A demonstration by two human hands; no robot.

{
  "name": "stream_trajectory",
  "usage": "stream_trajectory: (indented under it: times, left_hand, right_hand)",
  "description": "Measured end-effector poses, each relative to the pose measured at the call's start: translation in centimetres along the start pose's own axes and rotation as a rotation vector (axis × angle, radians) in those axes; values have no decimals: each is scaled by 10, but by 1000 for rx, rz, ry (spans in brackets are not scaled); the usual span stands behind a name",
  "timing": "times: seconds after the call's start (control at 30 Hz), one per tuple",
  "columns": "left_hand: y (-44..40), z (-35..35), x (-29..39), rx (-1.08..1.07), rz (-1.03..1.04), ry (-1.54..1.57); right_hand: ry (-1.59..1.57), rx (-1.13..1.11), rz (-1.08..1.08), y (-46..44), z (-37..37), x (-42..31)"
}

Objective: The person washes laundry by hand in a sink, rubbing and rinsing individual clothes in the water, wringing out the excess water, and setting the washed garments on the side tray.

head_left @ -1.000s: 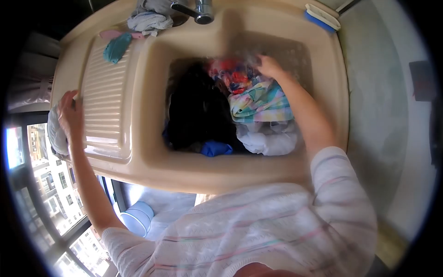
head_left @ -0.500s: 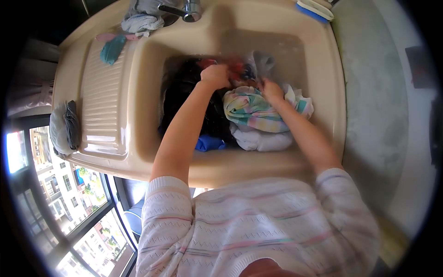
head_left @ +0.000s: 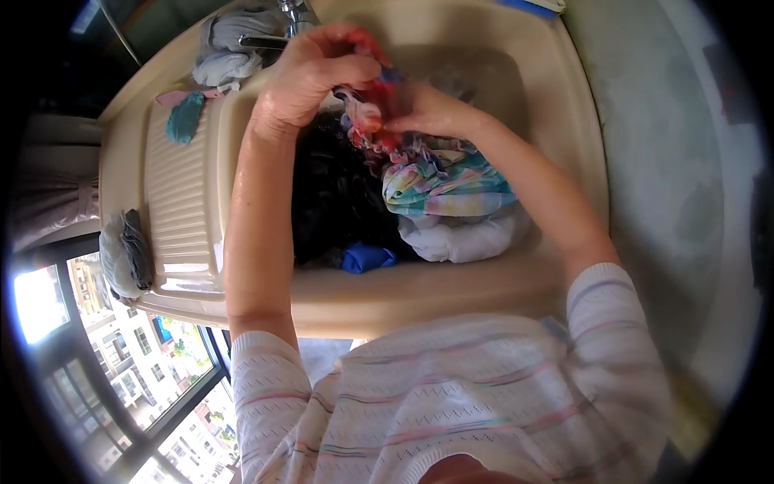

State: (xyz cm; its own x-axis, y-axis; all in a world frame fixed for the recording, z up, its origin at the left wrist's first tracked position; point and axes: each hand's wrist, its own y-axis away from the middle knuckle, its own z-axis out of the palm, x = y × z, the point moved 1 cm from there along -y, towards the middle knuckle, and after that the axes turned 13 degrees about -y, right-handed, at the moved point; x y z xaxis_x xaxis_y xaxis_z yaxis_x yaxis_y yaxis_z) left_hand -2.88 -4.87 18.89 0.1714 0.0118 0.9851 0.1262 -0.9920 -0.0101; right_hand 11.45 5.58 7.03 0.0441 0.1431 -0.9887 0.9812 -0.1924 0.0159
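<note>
Both hands hold a red patterned cloth (head_left: 372, 121) raised over the upper part of the sink basin (head_left: 484, 73). My left hand (head_left: 314, 77) is closed on its upper end, near the faucet. Lower and to the right, my right hand (head_left: 427, 111) grips the same cloth, its fingertips partly hidden. Under them lie black clothes (head_left: 339, 194) on the left and a green-and-pink checked cloth (head_left: 451, 185) on the right. White cloth (head_left: 463, 234) and a blue cloth (head_left: 368, 257) lie near the front wall of the basin.
A faucet (head_left: 290, 20) stands behind my left hand, with grey cloths (head_left: 230, 48) beside it. On the ribbed washboard (head_left: 185, 202) lies a teal cloth (head_left: 185, 118). Grey bundles (head_left: 125, 254) sit at the left edge. A blue-and-white brush (head_left: 532, 6) is at the back right.
My left hand came from the left edge into the basin, then rose toward the faucet with the red patterned cloth. My right hand moved left and now grips that cloth too.
</note>
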Motion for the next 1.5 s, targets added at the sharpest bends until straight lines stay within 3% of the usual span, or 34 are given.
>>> stream_trajectory:
  times: [0.1,0.2,0.27,0.33,0.37,0.47,0.53,0.57,0.6,0.63,0.67,0.7,0.73,0.8,0.87,0.93,0.97,1.0,1.03,1.07,1.1,1.13,1.2,1.27,1.3,1.33,1.37,1.4,1.47,1.5]
  left_hand:
    - [3,-27,6,55,113,157]
    - [1,-41,20,153,241,157]
    - [-4,-42,23,166,218,66]
    - [-14,-18,34,214,227,-27]
    - [-28,-20,-2,264,181,-184]
    - [-52,-9,-90,431,110,-590]
    - [-58,3,-146,272,-62,-652]
    - [-65,14,-188,275,-154,-615]
    - [-66,31,-192,298,-183,-767]
    - [-64,53,-191,319,-211,-918]
    - [-65,70,-196,283,-272,-910]
    - [-67,85,-201,250,-331,-903]
    - [-72,92,-203,216,-392,-897]
    - [-70,70,-212,55,-450,-104]
    - [-61,47,-205,-40,-422,508]
    - [-51,54,-191,162,-482,807]
    - [-54,60,-192,128,-448,810]
    - [-58,64,-195,112,-426,868]
    - [-63,69,-201,94,-406,928]
    - [-67,73,-202,76,-387,986]
    - [-62,77,-187,218,-461,899]
    - [-71,69,-237,2,-233,985]
    - [-68,83,-239,167,-436,940]
    - [-55,107,-238,349,-638,885]
    - [-47,116,-237,445,-735,857]
    - [-42,120,-237,543,-825,835]
    - [-42,121,-255,473,-833,777]
    - [-41,121,-257,436,-828,766]
    - [-40,121,-234,406,-792,815]
    - [-41,121,-219,409,-765,864]
  right_hand:
    - [-178,202,239,7,-15,-59]
    - [-390,319,-180,2,-52,-71]
    - [-462,394,-213,0,-59,-88]
    - [-130,474,-225,-2,-94,-61]
    - [36,512,-229,1,-112,-39]
    - [74,643,49,15,-146,44]
    - [180,734,141,26,-164,107]
    - [299,782,202,30,-167,134]
    - [353,837,279,30,-153,147]
    - [405,764,487,28,-129,143]
    - [577,757,521,23,-110,160]
    - [610,583,683,18,-101,153]
    - [615,581,613,15,-91,151]
    - [708,327,553,31,-111,116]
    - [-61,738,496,55,-150,137]
    - [-289,878,195,46,-149,144]
    - [-307,828,225,31,-136,151]
    - [-262,755,424,17,-114,128]
    - [-156,599,346,3,-90,113]
    - [134,552,102,-12,-60,107]
    - [306,496,-106,-12,-29,76]
    - [358,474,-157,-11,2,53]
    - [377,567,-377,-9,60,40]
    - [515,536,-387,-10,57,53]
    - [525,684,-267,-30,47,79]
    - [-153,902,29,-45,34,85]
    - [753,665,153,-29,-8,60]
    - [446,687,243,-28,-25,73]
    - [338,749,302,-24,-13,83]
    - [433,776,165,-18,2,76]
